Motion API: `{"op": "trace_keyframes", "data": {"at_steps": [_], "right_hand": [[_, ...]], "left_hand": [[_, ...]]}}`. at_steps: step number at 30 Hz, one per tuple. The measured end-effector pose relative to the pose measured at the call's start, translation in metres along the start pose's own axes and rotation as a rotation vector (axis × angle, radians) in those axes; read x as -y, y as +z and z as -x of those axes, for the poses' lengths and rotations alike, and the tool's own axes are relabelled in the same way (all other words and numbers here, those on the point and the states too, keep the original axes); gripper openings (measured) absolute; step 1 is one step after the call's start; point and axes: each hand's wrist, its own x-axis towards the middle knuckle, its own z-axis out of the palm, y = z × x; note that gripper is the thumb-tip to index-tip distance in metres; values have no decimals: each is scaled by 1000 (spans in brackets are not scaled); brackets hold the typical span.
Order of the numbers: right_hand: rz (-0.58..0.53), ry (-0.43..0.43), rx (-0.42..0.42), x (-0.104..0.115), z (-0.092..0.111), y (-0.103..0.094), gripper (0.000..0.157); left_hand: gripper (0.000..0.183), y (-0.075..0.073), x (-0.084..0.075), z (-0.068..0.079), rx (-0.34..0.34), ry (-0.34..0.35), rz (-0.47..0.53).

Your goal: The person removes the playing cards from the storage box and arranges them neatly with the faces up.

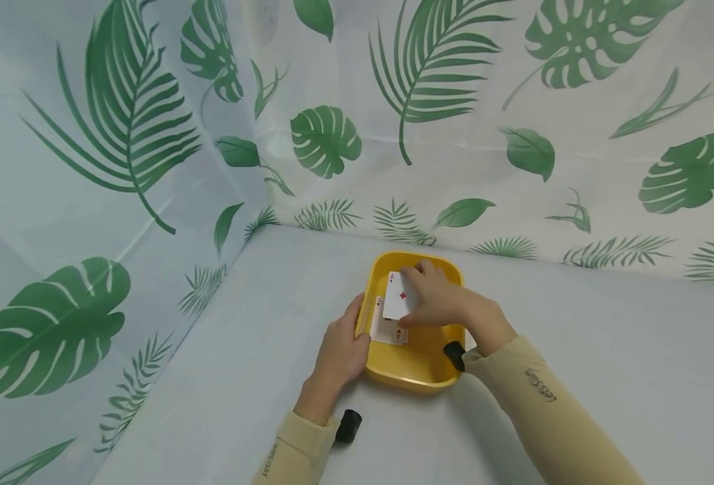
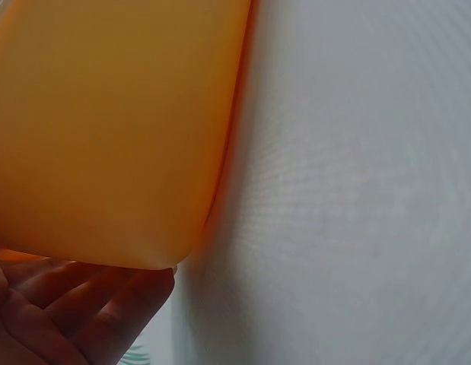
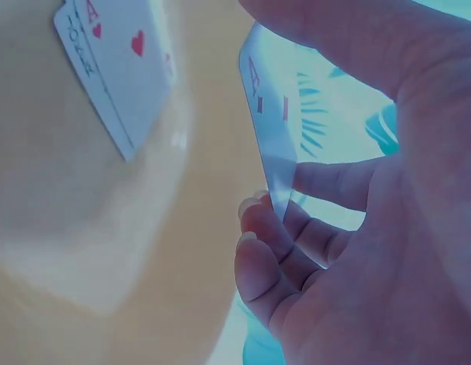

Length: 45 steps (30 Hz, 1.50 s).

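Note:
A yellow plastic tub stands on the pale surface. My left hand grips its left side, the thumb up at the rim; in the left wrist view the fingers lie against the tub's wall. Over the tub, my right hand pinches an ace of diamonds between thumb and fingers, tilted above the floor of the tub. Below it lie other playing cards. In the right wrist view these are an ace of hearts overlapping a joker.
White sheeting printed with green leaves rises behind and to the left of the work surface. Black devices sit at both wrists, the right one over the tub's right rim.

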Motion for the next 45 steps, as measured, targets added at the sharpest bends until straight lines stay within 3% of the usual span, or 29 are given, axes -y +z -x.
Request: {"op": "trace_keyframes", "data": {"at_steps": [12,19,28,45], "right_hand": [[-128,-17,-76,-17,36,-17,96],[-129,0,-125,-26,57,-27,97],[-129,-6,-175,-43,80,-27,96],[-139,1,-219,-64,103,-25,94]], "left_hand": [[66,-1,1,0,-27,20,13],[67,-3,1,0,-36,19,17],[66,-2,1,0,-38,20,17],[67,4,-1,1,-20,-7,12]]}}
